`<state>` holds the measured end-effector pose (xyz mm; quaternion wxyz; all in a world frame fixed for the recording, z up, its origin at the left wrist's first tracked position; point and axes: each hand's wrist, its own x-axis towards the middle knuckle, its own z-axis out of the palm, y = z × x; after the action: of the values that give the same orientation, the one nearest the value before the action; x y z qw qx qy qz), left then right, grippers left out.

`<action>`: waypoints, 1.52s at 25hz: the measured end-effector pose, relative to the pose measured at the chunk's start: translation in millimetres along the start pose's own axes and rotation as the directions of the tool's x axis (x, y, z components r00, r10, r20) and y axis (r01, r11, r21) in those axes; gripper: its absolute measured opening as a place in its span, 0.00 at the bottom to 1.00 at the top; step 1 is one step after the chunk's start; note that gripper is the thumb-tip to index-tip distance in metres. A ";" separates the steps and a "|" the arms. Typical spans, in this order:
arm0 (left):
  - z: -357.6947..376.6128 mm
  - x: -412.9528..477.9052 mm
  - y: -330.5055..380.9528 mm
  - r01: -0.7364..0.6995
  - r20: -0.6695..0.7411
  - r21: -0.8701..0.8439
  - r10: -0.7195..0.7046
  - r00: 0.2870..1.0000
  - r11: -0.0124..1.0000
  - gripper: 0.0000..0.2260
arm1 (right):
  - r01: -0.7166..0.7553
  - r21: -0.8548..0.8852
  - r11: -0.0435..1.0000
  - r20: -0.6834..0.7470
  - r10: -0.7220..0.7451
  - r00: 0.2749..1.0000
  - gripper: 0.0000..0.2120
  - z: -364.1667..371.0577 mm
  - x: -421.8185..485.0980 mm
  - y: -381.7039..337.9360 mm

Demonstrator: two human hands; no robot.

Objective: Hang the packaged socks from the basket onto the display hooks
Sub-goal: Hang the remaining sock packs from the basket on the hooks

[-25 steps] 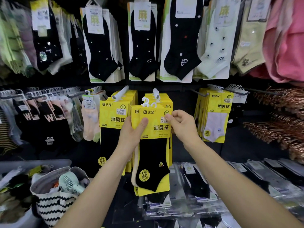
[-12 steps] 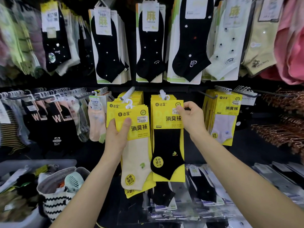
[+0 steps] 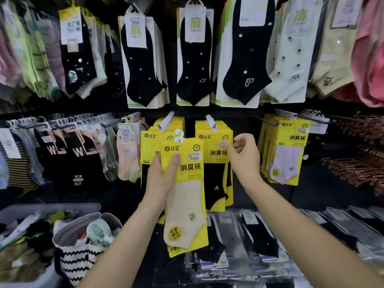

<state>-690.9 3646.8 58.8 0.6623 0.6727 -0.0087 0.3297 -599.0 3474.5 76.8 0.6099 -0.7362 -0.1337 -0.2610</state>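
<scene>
Head view: the left hand (image 3: 161, 177) grips a cream sock pack (image 3: 187, 196) by the left edge of its yellow card, with the thumb pressed flat on the front and the fingers behind. The pack's white hanger (image 3: 179, 135) is free. It sits above the left thumb, between the left peg (image 3: 165, 121) and the right peg (image 3: 210, 122). Half a second ago that hanger was just beside the tip of the left peg; the pack has since shifted toward the right hand and now covers part of the yellow stack (image 3: 150, 146) on the left peg.

The right hand (image 3: 243, 156) is well apart from the left, with its fingers curled at the top right corner of the black sock pack (image 3: 215, 175). A fingertip lies on the card's price label, but I cannot tell whether the hand pinches the card. A second ago both hands held this black pack out in front; it now hangs on the right peg, as it did half a second ago.

Below and outside the left forearm stands a striped bag (image 3: 79, 258) with a mint fan (image 3: 98, 231) in it.
</scene>
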 end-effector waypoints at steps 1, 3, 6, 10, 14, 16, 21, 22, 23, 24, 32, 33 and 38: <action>3.7 -0.6 0.0 0.007 0.006 -0.012 -0.007 1.000 1.000 0.04 | 0.018 0.026 1.000 0.082 -0.020 0.996 0.12 0.8 -6.6 -3.3; 13.4 -1.8 1.0 0.003 0.013 0.002 -0.003 1.000 1.000 0.03 | 0.010 -0.015 1.000 0.279 -0.005 0.960 0.18 5.5 -18.7 -9.6; 27.7 -2.9 0.4 0.006 0.019 0.016 -0.007 1.000 1.000 0.03 | -0.010 -0.039 0.999 0.334 0.022 0.942 0.19 6.1 -23.1 -13.3; 37.5 -1.9 -8.2 0.006 0.015 0.043 -0.007 1.000 0.999 0.04 | -0.097 0.065 0.993 0.325 0.071 0.943 0.06 -13.9 -16.4 -3.4; 37.3 2.2 -10.6 -0.029 -0.080 0.112 0.038 0.996 0.993 0.02 | -0.167 0.120 0.979 0.203 0.141 0.969 0.05 -25.3 -3.2 3.8; 31.8 6.1 -8.1 -0.044 -0.127 0.116 0.059 0.990 0.992 0.02 | -0.159 0.124 0.979 0.164 0.138 0.977 0.04 -27.0 7.3 2.5; 15.3 13.9 -3.0 -0.061 -0.155 0.145 0.084 0.984 0.988 0.02 | -0.082 0.051 0.995 0.208 0.069 0.976 0.06 -13.4 19.8 -1.4; 12.4 13.8 -2.7 -0.063 -0.156 0.145 0.085 0.984 0.987 0.02 | -0.053 0.008 0.999 0.218 0.050 0.975 0.07 -9.9 20.5 -0.6; 8.9 13.1 -2.7 -0.064 -0.148 0.137 0.084 0.985 0.988 0.02 | -0.034 -0.034 0.999 0.215 0.040 0.976 0.07 -6.1 21.7 0.7; 5.5 12.1 -3.0 -0.062 -0.133 0.129 0.079 0.988 0.990 0.01 | -0.027 -0.071 0.997 0.199 0.041 0.979 0.07 -2.8 23.3 2.6; 3.2 15.4 -0.4 -0.051 -0.115 0.127 0.066 0.991 0.991 0.01 | -0.027 -0.178 0.984 0.168 0.058 0.984 0.09 8.8 33.6 6.7; 6.9 16.5 -0.7 -0.053 -0.118 0.124 0.068 0.991 0.991 0.01 | -0.011 -0.181 0.983 0.169 0.042 0.985 0.10 7.2 33.5 6.5; 18.7 18.8 0.1 -0.071 -0.129 0.109 0.084 0.988 0.992 0.01 | 0.026 -0.305 0.952 0.269 0.060 0.961 0.14 6.2 26.9 6.5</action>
<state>-668.1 3638.0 69.2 0.6122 0.6818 0.0266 0.3996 -572.0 3475.8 85.4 0.4666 -0.8518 -0.1686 -0.1683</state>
